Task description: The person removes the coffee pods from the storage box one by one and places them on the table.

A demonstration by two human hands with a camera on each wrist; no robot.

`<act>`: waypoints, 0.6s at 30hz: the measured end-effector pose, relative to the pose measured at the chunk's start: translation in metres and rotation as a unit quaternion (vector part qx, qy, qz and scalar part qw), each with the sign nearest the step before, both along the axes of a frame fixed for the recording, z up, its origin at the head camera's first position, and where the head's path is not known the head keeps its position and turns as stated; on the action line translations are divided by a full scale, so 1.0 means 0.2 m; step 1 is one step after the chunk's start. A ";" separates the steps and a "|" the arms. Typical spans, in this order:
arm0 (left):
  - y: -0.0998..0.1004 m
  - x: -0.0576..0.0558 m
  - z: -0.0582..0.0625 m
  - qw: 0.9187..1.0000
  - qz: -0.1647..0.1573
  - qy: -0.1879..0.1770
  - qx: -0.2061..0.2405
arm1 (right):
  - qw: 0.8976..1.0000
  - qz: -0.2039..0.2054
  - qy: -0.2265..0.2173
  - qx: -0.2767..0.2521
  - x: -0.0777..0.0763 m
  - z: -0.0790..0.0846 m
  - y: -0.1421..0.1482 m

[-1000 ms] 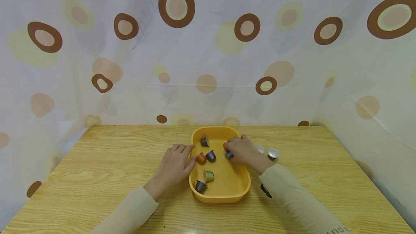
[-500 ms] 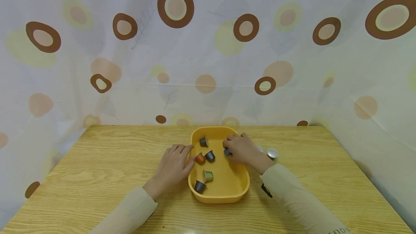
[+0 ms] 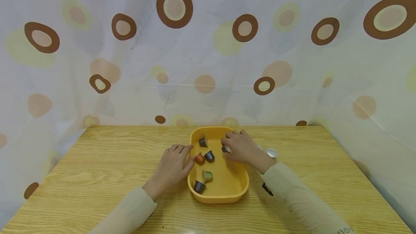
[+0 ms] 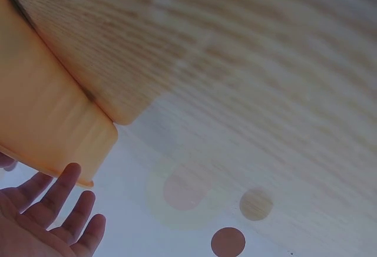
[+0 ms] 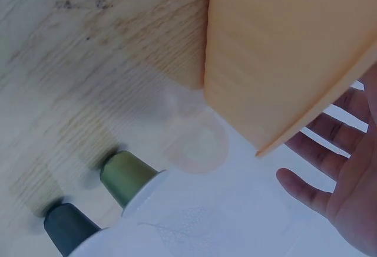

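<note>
A yellow tray (image 3: 227, 187) holds several coffee capsules. My right hand (image 3: 243, 149) reaches over its right rim and pinches a dark blue coffee capsule (image 3: 224, 149), whose pale lid partly shows beside the fingers. At the left rim rests my left hand (image 3: 173, 164), fingers extended, thumb beside an orange capsule (image 3: 199, 159). Next to that lies a blue-grey capsule (image 3: 209, 156). A dark capsule (image 3: 203, 142) lies near the back; a green capsule (image 3: 208, 176) and another dark capsule (image 3: 199, 187) are at the front left. The right wrist view hides the pinched capsule behind the tray wall.
Right of the tray, a green capsule (image 5: 128, 177) and a dark capsule (image 5: 69, 227) stand lid up on the wooden table (image 3: 123, 161). A patterned cloth (image 3: 208, 64) hangs behind the table and along both sides.
My right hand has risen slightly and turned the blue capsule, so its pale lid now shows. The left hand stays at the rim, and the capsules lying in the tray have not moved.
</note>
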State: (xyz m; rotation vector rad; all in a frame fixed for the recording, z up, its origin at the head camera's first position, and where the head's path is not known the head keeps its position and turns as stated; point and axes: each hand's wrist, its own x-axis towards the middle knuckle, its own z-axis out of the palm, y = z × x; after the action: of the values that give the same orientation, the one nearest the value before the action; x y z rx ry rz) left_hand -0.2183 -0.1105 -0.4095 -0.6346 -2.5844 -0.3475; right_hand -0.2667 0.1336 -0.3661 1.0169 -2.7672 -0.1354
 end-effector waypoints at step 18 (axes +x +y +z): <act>0.00 0.01 0.01 1.000 -0.001 -0.006 0.005 | 0.999 0.008 0.044 -0.017 0.03 0.10 0.06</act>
State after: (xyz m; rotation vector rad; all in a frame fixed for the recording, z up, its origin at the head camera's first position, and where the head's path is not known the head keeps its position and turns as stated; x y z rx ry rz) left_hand -0.2169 -0.1101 -0.4078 -0.6341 -2.5918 -0.3659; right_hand -0.2608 0.1452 -0.3452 0.9993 -2.6736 -0.1274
